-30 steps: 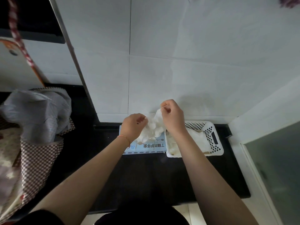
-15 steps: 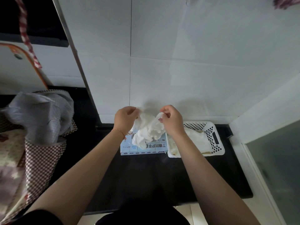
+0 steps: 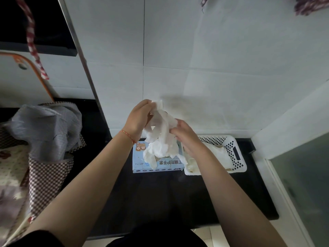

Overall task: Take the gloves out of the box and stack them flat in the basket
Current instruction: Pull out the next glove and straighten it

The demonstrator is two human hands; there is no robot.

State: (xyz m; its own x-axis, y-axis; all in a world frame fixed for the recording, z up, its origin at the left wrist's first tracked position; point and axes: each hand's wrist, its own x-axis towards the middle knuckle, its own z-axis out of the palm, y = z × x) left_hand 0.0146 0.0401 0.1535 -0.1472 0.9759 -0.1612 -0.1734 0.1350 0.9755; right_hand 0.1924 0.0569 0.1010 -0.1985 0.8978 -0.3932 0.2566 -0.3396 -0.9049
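Both hands, left hand [image 3: 138,120] and right hand [image 3: 185,135], gripping gloves [image 3: 162,138] above box [image 3: 156,164].

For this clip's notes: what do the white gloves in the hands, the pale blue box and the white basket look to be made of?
Thin white gloves: soft translucent film, likely disposable plastic or nitrile; they crumple and drape limply. Pale blue printed box: apparently matte cardboard, with crisp folded edges. White perforated basket: rigid moulded plastic, slightly glossy, with punched holes and a handle slot.

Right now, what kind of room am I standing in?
Probably a home kitchen or utility corner: a white tiled wall behind a narrow black countertop, with a checked fabric bag at the left. On the counter sit a glove box and a white perforated basket.
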